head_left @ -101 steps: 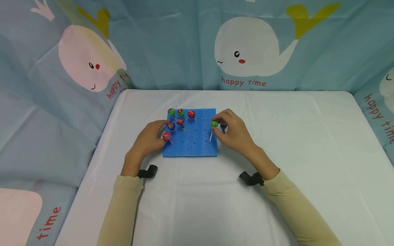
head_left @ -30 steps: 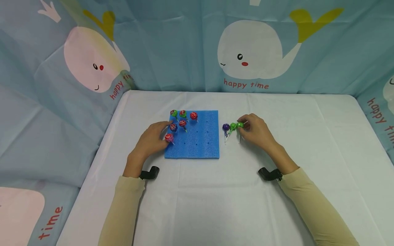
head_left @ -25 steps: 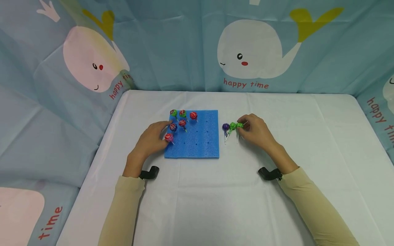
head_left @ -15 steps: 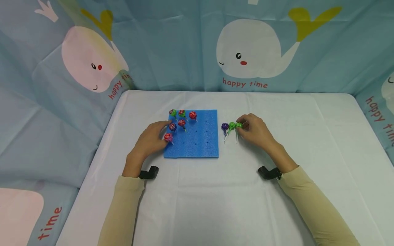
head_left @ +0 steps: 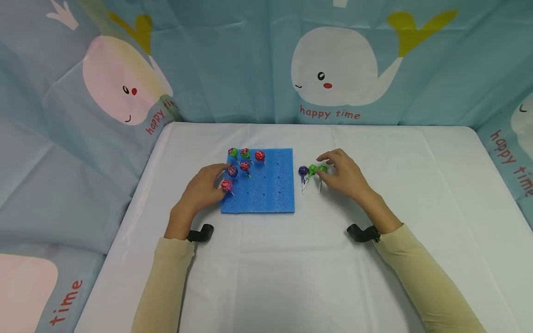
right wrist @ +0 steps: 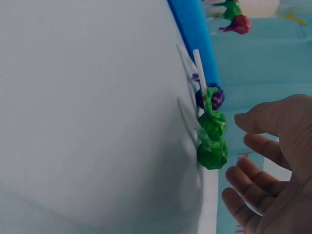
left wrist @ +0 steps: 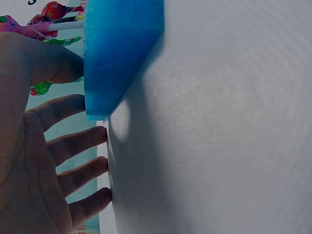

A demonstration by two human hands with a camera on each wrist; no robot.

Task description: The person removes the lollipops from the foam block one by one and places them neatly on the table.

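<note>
My left hand [head_left: 204, 184] rests against the left edge of a blue foam board [head_left: 268, 203], thumb and index fingertips at its edge, the other fingers spread. Several wrapped lollipops stand in the board's left part, among them a red one [head_left: 260, 156] and a pink-red one [head_left: 226, 185] near my thumb. My right hand [head_left: 344, 176] hovers with parted fingers beside three lollipops on the cloth, right of the board. The nearest is green [right wrist: 212, 154]. Next to it lie another green lollipop [right wrist: 213, 125] and a purple one [head_left: 303, 170]. Their white sticks point toward me.
Small dark holes [head_left: 263, 194] dot the board's middle and right part. White cloth [head_left: 275, 277] covers the table, and a blue curtain [head_left: 233, 69] with printed whales hangs behind and at the left. A black wrist camera [head_left: 363, 232] sits on each wrist.
My right hand, earlier holding a green lollipop over the board's right edge, moved right. It has let go of a green lollipop beside the others and lifted slightly. The left hand stayed put.
</note>
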